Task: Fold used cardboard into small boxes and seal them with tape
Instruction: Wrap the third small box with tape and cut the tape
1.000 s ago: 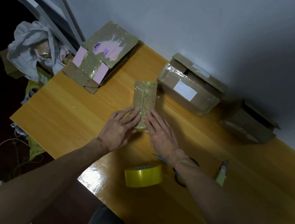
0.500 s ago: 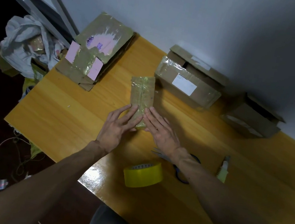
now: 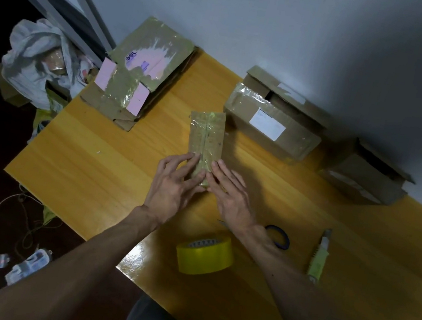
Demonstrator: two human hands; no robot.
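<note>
Small cardboard box (image 3: 206,136): narrow, oblong, wrapped in glossy clear tape, seam running down its length. Lying flat at the middle of the surface (image 3: 107,170), long axis pointing away; near end pressed under the straight fingers of the left hand (image 3: 171,186) and right hand (image 3: 229,193).

Yellow tape roll (image 3: 204,255): near the front edge, core opening showing on top, apart from the small box.

Flattened cardboard (image 3: 139,78): taped, pink patches, at the far-left corner, overhanging the edge.

Labelled cardboard box (image 3: 271,125): taped, white label, top flap ajar, by the wall, just beside the small box.

Open cardboard box (image 3: 366,174): flaps raised, far right.
</note>
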